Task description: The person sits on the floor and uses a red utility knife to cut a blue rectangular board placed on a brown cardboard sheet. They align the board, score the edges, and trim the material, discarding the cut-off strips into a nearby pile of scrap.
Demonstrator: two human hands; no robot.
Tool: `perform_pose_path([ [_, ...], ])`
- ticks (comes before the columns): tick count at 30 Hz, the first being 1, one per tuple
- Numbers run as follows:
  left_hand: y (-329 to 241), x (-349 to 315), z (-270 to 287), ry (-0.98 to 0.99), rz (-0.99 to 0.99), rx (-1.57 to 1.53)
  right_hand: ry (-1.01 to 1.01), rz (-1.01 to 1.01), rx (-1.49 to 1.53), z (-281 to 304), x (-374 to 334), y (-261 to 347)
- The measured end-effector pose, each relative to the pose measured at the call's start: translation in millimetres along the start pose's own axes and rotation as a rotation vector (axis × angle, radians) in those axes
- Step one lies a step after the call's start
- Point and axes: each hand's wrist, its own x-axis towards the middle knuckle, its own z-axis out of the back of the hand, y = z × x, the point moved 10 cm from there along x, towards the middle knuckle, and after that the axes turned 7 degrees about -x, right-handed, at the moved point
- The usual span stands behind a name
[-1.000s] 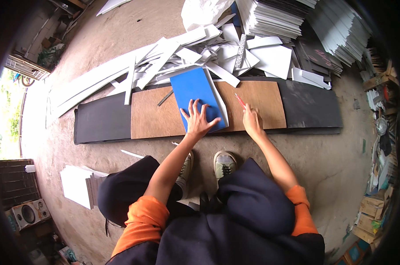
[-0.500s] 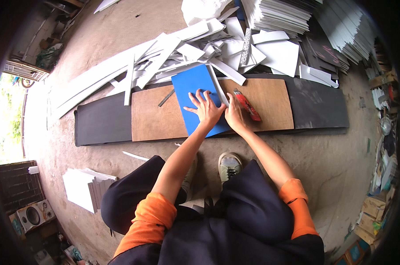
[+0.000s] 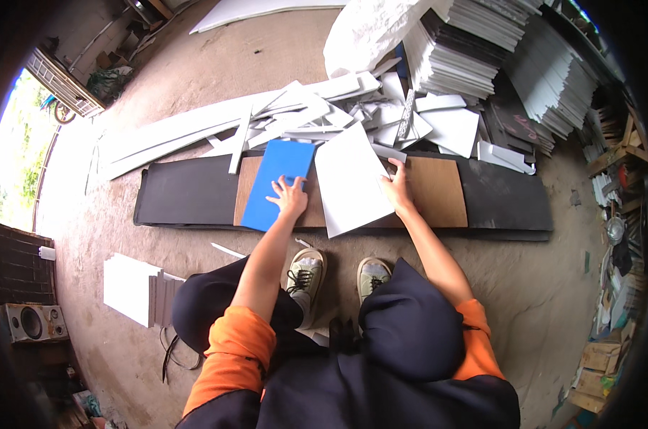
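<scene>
My left hand (image 3: pixel 290 196) lies on a blue rectangular panel (image 3: pixel 280 161) with its fingers spread. The panel rests on a brown wooden board (image 3: pixel 438 189), which lies across a long black sheet (image 3: pixel 188 193). Beside it, my right hand (image 3: pixel 397 187) grips the right edge of a white rectangular board (image 3: pixel 349 179), thumb and fingers closed on it. This white board is tilted and apart from the blue panel, its lower corner overhanging the black sheet's near edge. The red cutter knife seen earlier is hidden now.
White offcuts (image 3: pixel 302 118) are heaped beyond the black sheet, with a perforated metal strip (image 3: pixel 407 114) among them. A white sack (image 3: pixel 370 36) and stacked white sheets (image 3: pixel 453 61) stand behind. A small stack of white boards (image 3: pixel 131 289) sits left of my knees.
The white board has come away to the right from beside the blue panel, in my right hand. My left hand and the blue panel have shifted left. The view has tilted up.
</scene>
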Motion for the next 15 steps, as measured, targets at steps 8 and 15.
perform_pose_path([
  [8,-55.9,74.6,157.7,-0.301,-0.506,-0.504,0.14,0.115,0.417,15.2,-37.3,72.3],
  [15,-73.4,69.9,162.7,0.198,-0.373,-0.447,0.191,0.111,0.479,-5.4,-23.8,54.1],
])
